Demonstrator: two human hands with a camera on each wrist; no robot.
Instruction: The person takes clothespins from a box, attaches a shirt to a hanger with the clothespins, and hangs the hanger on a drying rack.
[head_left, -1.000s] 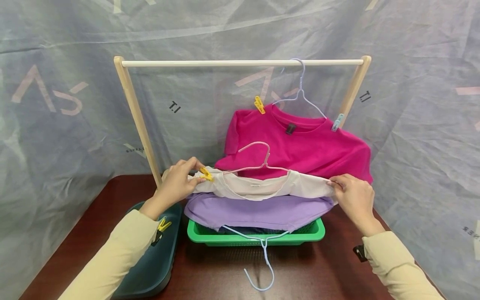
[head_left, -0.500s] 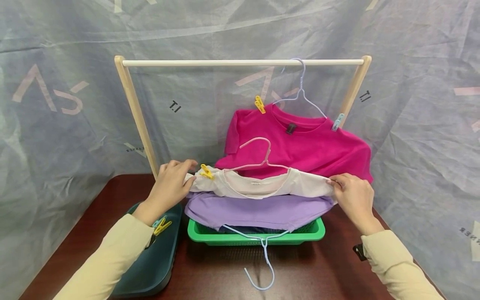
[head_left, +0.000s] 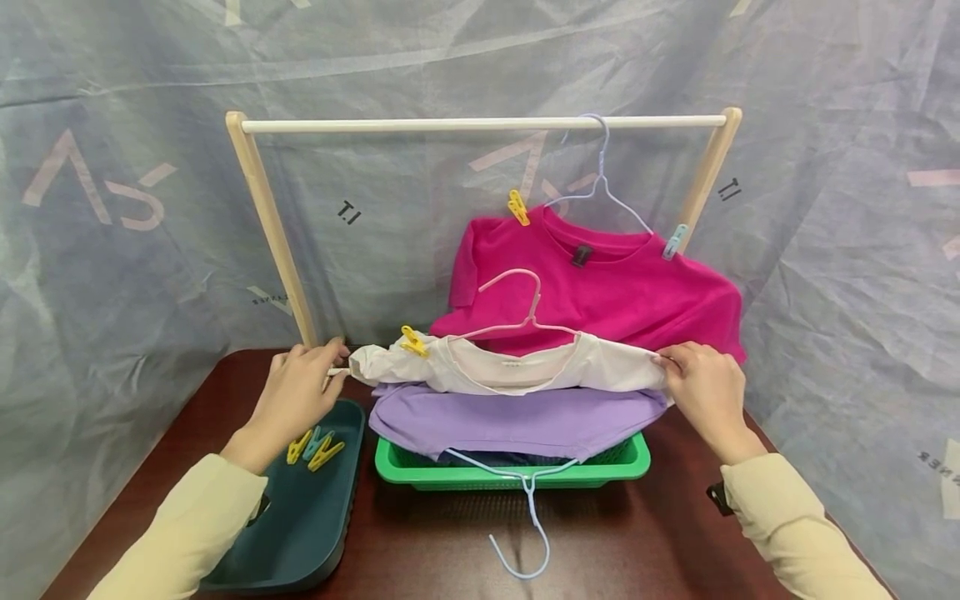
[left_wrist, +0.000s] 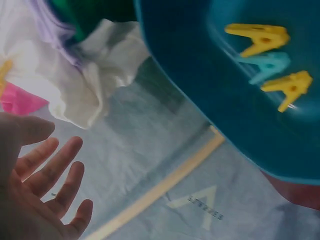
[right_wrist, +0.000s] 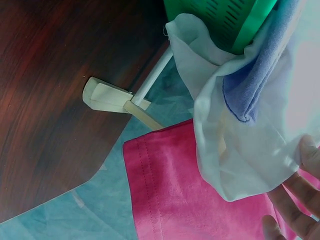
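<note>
Only the right hand (head_left: 707, 392) grasps the white shirt (head_left: 622, 363), at its right end; the left hand (head_left: 294, 398), released, has moved farther left from the yellow clothespin (head_left: 413, 342).

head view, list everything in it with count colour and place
backdrop: 1, grey, behind
table: 1, dark red-brown, below
rack: 1, wood and white, at back
basket: 1, green, on table
tray: 1, dark blue, left of basket
shirts: 2, magenta on rack, white in front
garment: 1, purple, over basket
dark fabric: count unclear, navy, in basket
hangers: 3, pale blue on rack and at garment, pink in white shirt
clothespins: 6, four yellow, two light blue, on shirts and in tray
sleeves: 2, beige, on arms
wrist devices: 2, black, at cuffs
left hand: 1, beside white shirt
right hand: 1, pinching white shirt
</note>
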